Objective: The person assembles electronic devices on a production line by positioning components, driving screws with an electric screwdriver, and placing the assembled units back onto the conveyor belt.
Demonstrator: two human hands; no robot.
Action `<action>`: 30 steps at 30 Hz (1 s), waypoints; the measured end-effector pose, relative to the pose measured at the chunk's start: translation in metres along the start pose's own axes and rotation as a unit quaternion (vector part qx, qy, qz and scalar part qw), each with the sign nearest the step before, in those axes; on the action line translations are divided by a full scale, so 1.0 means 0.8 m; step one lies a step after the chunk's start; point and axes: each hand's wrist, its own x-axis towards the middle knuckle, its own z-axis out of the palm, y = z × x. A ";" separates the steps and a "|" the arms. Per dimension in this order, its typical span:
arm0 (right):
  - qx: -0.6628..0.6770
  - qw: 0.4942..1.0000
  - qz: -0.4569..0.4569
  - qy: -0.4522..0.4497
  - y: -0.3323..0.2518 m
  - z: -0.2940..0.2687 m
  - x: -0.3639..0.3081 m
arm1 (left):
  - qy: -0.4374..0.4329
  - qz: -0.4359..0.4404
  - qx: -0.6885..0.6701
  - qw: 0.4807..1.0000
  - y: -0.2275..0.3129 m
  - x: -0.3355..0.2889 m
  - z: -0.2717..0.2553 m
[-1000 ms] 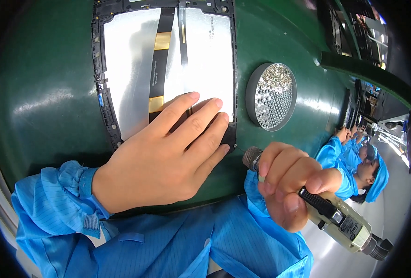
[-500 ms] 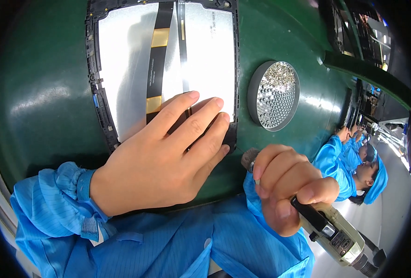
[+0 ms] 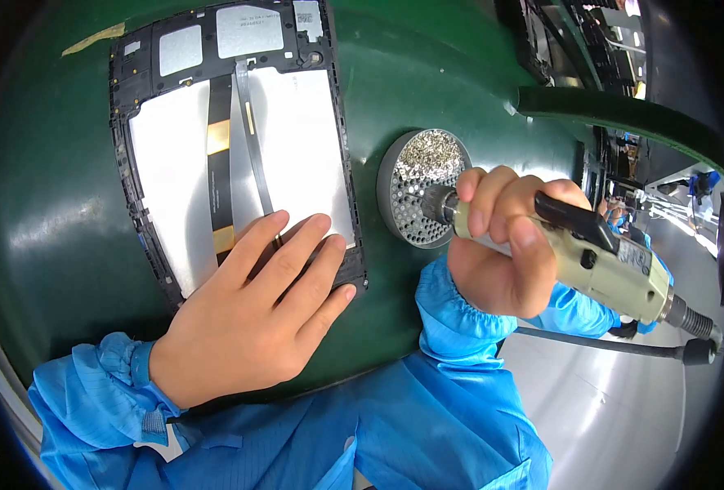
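Note:
My left hand [image 3: 256,310] lies flat with fingers stretched over the near end of a tablet-like assembly [image 3: 297,147], a silvery metal plate in a black frame. Down its middle run a black flat cable [image 3: 220,188] with gold patches and a thinner dark strip [image 3: 256,159]. My right hand [image 3: 505,237] is wrapped round a pale green electric screwdriver [image 3: 607,269] with a black lever. The screwdriver's knurled nose reaches over a round grey dish [image 3: 386,204] holding small screws [image 3: 431,155] and a plate full of holes. Whether the bit touches a screw cannot be made out.
A green work surface [image 3: 43,245] lies under everything. A yellowish strip [image 3: 92,39] is beyond the assembly's far left corner. A dark green bar [image 3: 615,110] crosses at the far right. Another person's blue sleeve [image 3: 574,310] shows behind my right hand.
The screwdriver in my right hand has moved away from my body, its nose now over the dish. My left hand stays flat on the assembly. The whole view has shifted, showing the assembly's far end.

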 end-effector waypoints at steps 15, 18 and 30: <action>-0.025 1.000 0.015 0.001 0.015 0.003 0.001 | -0.010 -0.008 0.017 1.000 0.000 -0.001 -0.001; -0.024 1.000 0.009 -0.005 0.016 0.004 0.001 | -0.002 -0.011 0.018 1.000 0.001 -0.001 -0.001; -0.029 1.000 0.009 -0.003 0.016 0.008 -0.002 | 0.017 -0.010 0.012 1.000 0.000 -0.002 -0.001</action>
